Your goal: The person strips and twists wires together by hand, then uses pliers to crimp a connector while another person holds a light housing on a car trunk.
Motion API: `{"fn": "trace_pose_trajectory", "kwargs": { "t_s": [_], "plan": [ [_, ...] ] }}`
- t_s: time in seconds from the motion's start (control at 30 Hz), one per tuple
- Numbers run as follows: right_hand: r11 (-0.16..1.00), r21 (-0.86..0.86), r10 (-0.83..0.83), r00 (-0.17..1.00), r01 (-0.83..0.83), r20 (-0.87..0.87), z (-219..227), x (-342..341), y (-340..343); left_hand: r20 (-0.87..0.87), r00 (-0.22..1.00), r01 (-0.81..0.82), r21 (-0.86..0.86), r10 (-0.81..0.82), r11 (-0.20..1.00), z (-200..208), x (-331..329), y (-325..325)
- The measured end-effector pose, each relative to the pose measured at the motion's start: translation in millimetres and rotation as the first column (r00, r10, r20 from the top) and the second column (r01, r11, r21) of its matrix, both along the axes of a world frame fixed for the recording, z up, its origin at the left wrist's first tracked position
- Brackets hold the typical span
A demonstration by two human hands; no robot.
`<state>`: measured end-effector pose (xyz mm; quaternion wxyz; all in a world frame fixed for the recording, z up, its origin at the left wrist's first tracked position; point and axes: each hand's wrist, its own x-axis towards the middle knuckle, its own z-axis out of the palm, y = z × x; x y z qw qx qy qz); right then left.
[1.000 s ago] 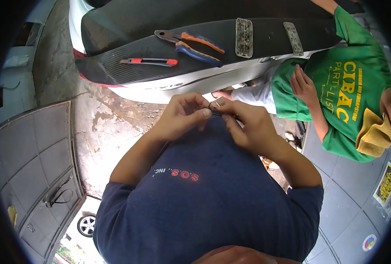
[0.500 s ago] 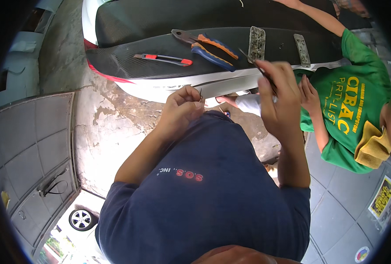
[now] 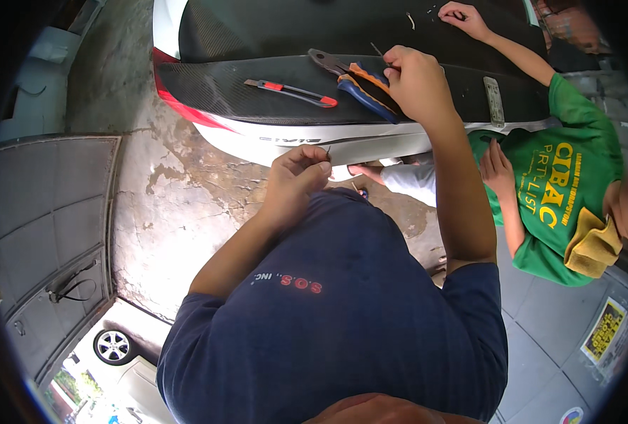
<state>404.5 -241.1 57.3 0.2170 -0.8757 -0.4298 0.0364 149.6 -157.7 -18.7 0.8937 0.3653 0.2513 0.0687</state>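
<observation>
My left hand (image 3: 292, 180) is closed in a pinch in front of the white car's rear edge. A tiny dark, thin piece (image 3: 329, 151) sticks up from its fingertips; its kind is too small to tell. Over the car's black textured spoiler (image 3: 215, 95), my right hand (image 3: 423, 83) grips a slender dark pointed tool (image 3: 377, 49), mostly hidden by the fingers. Just left of that hand lie pliers (image 3: 360, 85) with blue and orange handles. Farther left rests a red and grey utility knife (image 3: 292, 92), its blade out.
A narrow clear plastic case (image 3: 494, 101) lies on the spoiler's right. A co-worker in a green shirt (image 3: 540, 177), yellow cloth (image 3: 593, 244) at the shoulder, stands at right, one hand (image 3: 467, 21) over the trunk lid near a small pale strip (image 3: 411, 21). A grey gate (image 3: 52, 219) is at left.
My right hand has moved forward and left with the slender tool, now covering the wider clear case. My left hand keeps its pinch. The whole view has shifted slightly, showing more of the trunk lid.
</observation>
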Motion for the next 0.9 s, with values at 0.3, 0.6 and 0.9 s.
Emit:
{"fn": "trace_pose_trajectory", "kwargs": {
  "t_s": [0.3,0.6,0.9],
  "plan": [
    [0.997,0.041,0.058,0.962,-0.071,0.267,-4.1,8.0,-15.1,0.042,0.999,0.003,0.065,-0.006,0.998,3.1,-0.1,3.4],
    [0.972,0.174,0.233,0.750,-0.159,-0.619,4.6,-102.4,-62.4,0.041,0.998,0.048,0.170,-0.056,0.984,17.7,9.9,-6.0],
    [0.987,0.131,0.063,0.519,0.095,-0.853,-16.3,-108.1,-82.9,-0.046,0.973,0.226,0.403,-0.227,0.887,25.7,15.1,-4.1]
  ]
}}
